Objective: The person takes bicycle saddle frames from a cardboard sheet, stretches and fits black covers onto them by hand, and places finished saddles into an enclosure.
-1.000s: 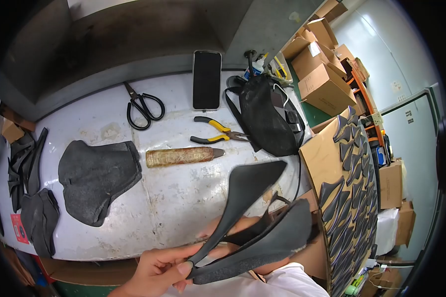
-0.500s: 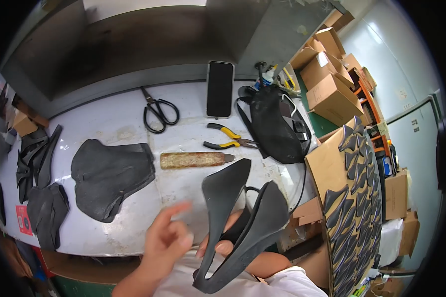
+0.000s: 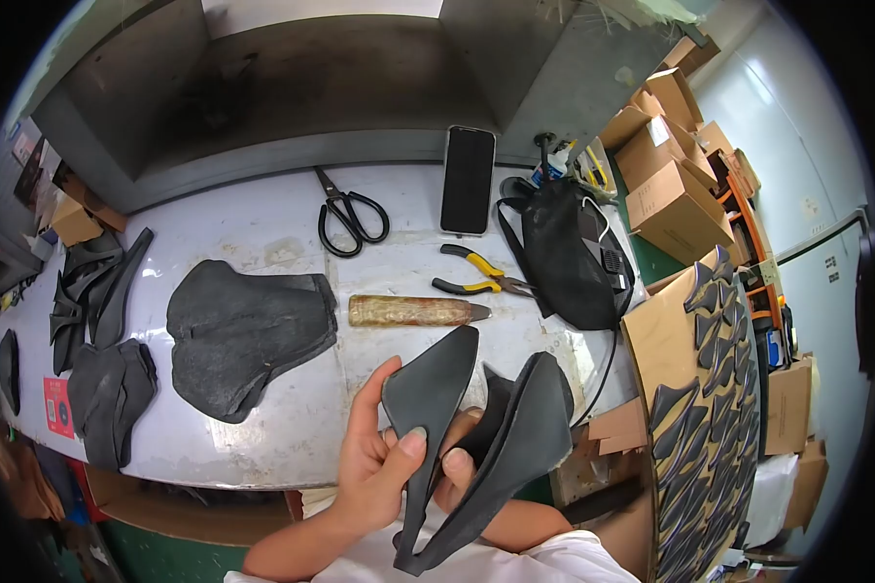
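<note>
Black forked piece (image 3: 527, 423): being held over the bench's (image 3: 253, 457) near edge. Left hand (image 3: 374, 476): grip pinching the left wing (image 3: 436, 384), thumb in front. Right hand (image 3: 457, 469): grip holding it inside the fork, partly hidden. Risk: uneven pulling, perhaps tearing the narrow joint (image 3: 413, 561).

Beyond my workpiece (image 3: 527, 432), on the table (image 3: 262, 457): pliers (image 3: 497, 276) before the phone (image 3: 469, 182), scissors (image 3: 335, 194) to its left, bag (image 3: 564, 257) to its right.
</note>
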A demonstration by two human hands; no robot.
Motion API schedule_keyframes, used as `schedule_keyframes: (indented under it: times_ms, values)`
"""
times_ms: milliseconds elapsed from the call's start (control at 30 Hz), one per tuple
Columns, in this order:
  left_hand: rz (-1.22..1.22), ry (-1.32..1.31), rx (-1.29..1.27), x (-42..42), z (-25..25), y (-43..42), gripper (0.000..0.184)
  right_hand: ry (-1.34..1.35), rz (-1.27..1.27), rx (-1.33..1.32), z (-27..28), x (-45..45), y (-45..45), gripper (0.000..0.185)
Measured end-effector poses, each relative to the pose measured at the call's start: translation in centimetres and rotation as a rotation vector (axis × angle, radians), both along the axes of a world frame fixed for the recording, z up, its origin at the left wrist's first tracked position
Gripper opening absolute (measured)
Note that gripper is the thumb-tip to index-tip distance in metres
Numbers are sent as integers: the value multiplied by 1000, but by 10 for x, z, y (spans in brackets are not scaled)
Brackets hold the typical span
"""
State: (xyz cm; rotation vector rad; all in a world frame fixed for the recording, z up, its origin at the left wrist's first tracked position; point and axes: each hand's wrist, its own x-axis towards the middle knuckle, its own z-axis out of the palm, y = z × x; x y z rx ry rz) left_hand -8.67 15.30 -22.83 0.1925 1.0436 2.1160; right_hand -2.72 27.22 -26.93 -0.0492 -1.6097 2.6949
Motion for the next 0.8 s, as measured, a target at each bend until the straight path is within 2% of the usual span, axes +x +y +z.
schedule_keyframes:
  times_ms: [267,333,467,567,633,667,700,767,800]
  values:
    - [136,116,-24,13,2,9,69,26,-198,-63,3,12,-7,47]
    - [176,155,-52,15,7,9,74,36,-245,-80,3,16,-8,48]
    - [180,117,-94,6,13,0,74,61,-327,-118,8,31,0,50]
    - [108,57,-64,-3,11,-15,72,77,-389,-149,11,21,0,51]
    - [-282,140,-108,-16,8,-34,67,29,-201,-310,7,31,38,43]
    - [-316,114,-123,-17,14,-37,66,-436,-107,392,64,22,52,16]
    - [-326,111,-120,-18,14,-40,66,-441,-117,392,56,24,53,16]
    - [-368,110,-121,-19,15,-43,66,226,-301,399,34,30,53,14]
    - [-358,64,-151,-20,21,-42,66,145,-368,441,35,39,49,16]
